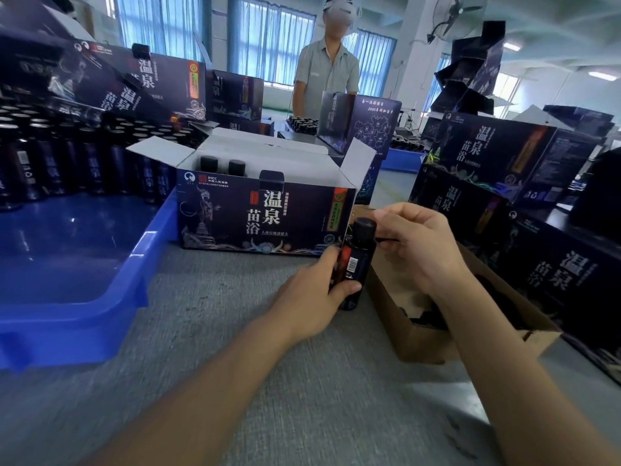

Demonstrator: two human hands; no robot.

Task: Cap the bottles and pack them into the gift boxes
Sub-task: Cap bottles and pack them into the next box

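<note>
A dark bottle (357, 260) with a barcode label stands tilted just above the grey table, in front of the open gift box (265, 216). My left hand (322, 290) grips its lower body. My right hand (420, 243) pinches the black cap (364, 228) on the bottle's neck from the right. The gift box is dark blue with white Chinese lettering, its white flaps up. Two capped bottles (221, 165) stand inside at the back left.
A blue plastic tray (84, 264) at left holds several dark bottles (67, 156) at its far end. A brown cardboard box (437, 334) with black caps sits under my right arm. Stacked gift boxes (504, 156) fill the right and back. A person (326, 79) stands across the table.
</note>
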